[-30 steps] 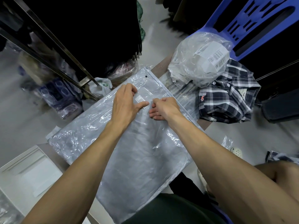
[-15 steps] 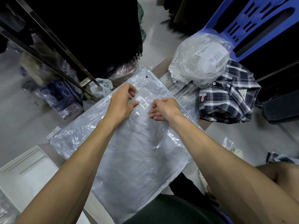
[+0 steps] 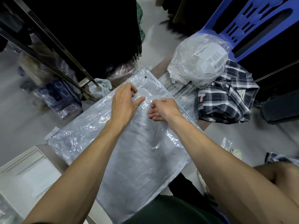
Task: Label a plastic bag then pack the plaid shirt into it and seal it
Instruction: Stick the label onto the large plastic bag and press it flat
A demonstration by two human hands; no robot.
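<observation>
A large clear plastic bag (image 3: 129,152) lies flat on the table, its zip edge along the right side. A small white barcode label (image 3: 143,104) is stuck on it near the top. My left hand (image 3: 124,102) rests palm down on the bag, thumb lying across the label's upper end. My right hand (image 3: 163,109) sits just right of the label, fingers curled under against the plastic. The folded plaid shirt (image 3: 226,96), dark with white checks, lies to the right on the table's far corner.
A crumpled clear bag (image 3: 197,65) holding sheets of barcode labels sits behind the shirt. A blue plastic chair (image 3: 252,26) stands at back right. A metal rack (image 3: 53,50) and bagged goods are at left. White flat sheets (image 3: 30,172) lie at lower left.
My left thumb slid back over the label, then off most of it, and pressed along its upper end. My right hand has stayed put beside the label.
</observation>
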